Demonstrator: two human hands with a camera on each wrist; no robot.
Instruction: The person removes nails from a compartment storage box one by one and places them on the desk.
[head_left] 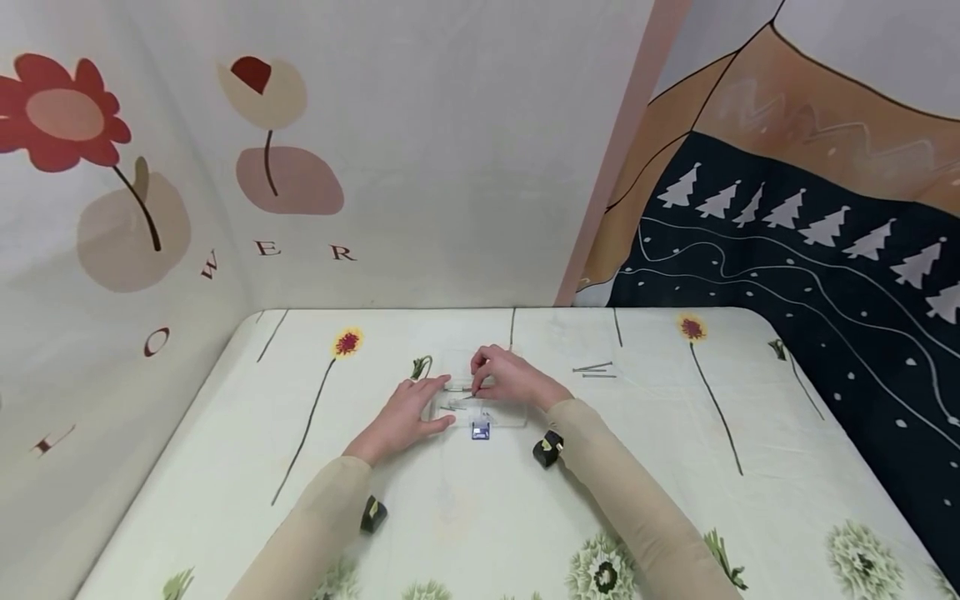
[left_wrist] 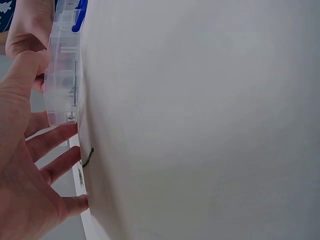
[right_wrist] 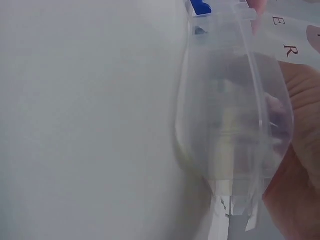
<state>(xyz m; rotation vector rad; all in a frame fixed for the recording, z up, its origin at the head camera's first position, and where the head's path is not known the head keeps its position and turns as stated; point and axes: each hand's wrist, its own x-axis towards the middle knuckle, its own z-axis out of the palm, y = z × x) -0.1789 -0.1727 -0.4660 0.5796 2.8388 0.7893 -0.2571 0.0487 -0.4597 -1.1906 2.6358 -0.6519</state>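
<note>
A clear plastic box (head_left: 512, 414) with a blue latch (head_left: 481, 431) on its front lies on the table, its lid raised at the back. Thin metal nails (head_left: 452, 408) lie inside. My left hand (head_left: 405, 417) rests at the box's left end, fingers spread and fairly straight; in the left wrist view the thumb (left_wrist: 30, 67) reaches the box's rim. Over the box, my right hand (head_left: 506, 377) pinches a thin dark nail (head_left: 468, 397) between thumb and fingertips. In the right wrist view the box wall (right_wrist: 220, 100) partly covers that hand.
Several loose nails (head_left: 596, 368) lie on the table to the right of the box. A flower-print cloth (head_left: 465, 517) covers the table, and printed curtains (head_left: 450, 167) hang behind it. Small black devices (head_left: 549, 448) are worn at both wrists.
</note>
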